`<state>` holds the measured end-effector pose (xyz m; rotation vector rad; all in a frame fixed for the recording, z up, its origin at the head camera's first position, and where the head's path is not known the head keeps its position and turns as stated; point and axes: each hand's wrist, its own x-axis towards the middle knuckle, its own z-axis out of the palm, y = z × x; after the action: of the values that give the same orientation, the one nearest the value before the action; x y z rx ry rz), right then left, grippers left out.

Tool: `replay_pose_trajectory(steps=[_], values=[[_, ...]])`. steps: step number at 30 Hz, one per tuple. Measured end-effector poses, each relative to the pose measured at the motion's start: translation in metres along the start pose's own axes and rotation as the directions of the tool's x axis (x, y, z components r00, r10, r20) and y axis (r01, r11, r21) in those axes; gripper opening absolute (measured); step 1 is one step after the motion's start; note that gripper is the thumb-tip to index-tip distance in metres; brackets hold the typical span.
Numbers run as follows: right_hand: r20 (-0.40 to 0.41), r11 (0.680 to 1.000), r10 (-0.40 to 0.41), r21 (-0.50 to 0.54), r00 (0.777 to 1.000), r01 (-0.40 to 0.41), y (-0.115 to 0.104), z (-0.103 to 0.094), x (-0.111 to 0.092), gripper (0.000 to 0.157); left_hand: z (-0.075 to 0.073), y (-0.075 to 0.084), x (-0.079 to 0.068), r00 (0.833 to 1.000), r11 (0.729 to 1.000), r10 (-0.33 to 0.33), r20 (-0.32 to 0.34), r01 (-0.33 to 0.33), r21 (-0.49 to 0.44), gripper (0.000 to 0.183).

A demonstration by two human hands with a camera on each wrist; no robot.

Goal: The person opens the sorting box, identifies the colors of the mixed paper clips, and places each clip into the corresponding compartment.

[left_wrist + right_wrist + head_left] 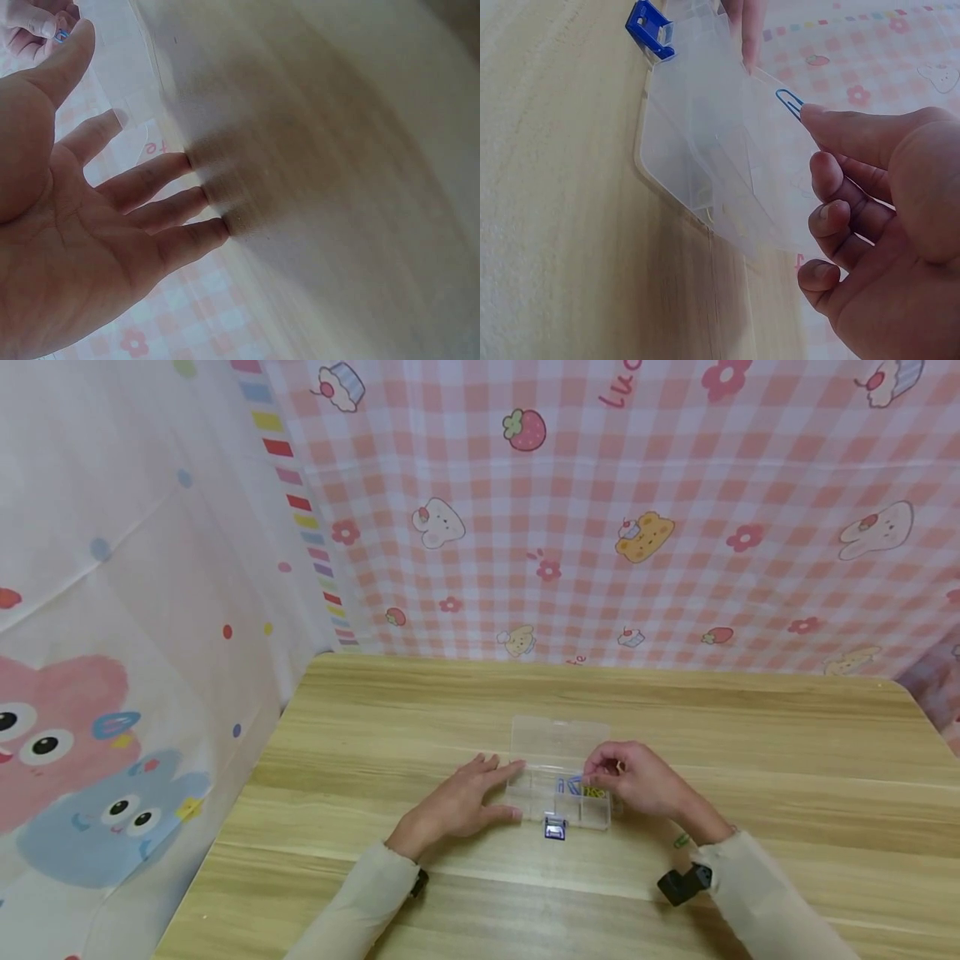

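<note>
A clear plastic compartment box stands on the table with its lid raised behind it. Blue paper clips and yellow paper clips lie in its back right compartments. Over that part of the box, my right hand pinches a blue paper clip between thumb and forefinger. My left hand is at the box's left side, fingers extended, with the index fingertip and thumb against its edge. Three other left fingertips touch the table in the left wrist view.
A blue latch sticks out from the box's front edge. One green paper clip lies on the wooden table, beside the right forearm. Behind the table hangs a pink checked cloth, and a printed white cloth hangs at left.
</note>
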<state>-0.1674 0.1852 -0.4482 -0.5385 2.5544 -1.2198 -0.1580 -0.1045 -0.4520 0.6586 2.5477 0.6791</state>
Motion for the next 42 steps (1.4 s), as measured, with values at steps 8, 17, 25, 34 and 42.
replay_pose_trajectory(steps=[8,17,25,34,42], values=[[-0.005,1.0,0.024,0.015,1.0,-0.024,-0.001,0.003,0.003,0.004,0.0,-0.001,0.0,1.0,1.0,-0.007,-0.001,0.007,-0.001,0.068],[-0.011,0.997,0.07,0.031,0.997,-0.07,-0.001,-0.002,-0.003,0.017,0.001,-0.002,0.001,1.0,1.0,-0.001,-0.004,0.001,0.009,0.069],[-0.023,0.999,0.038,0.01,0.999,-0.037,0.006,-0.009,-0.013,0.014,0.001,-0.002,0.001,1.0,1.0,0.002,-0.006,-0.002,0.01,0.07],[-0.07,0.998,0.053,-0.036,0.996,-0.056,0.016,-0.021,-0.032,0.015,0.001,-0.001,0.001,1.0,1.0,-0.003,-0.006,0.003,0.0,0.07],[-0.11,0.999,0.035,-0.017,0.993,-0.037,0.029,-0.033,-0.052,0.015,0.001,-0.001,0.0,1.0,1.0,-0.001,-0.008,0.001,0.001,0.069]])
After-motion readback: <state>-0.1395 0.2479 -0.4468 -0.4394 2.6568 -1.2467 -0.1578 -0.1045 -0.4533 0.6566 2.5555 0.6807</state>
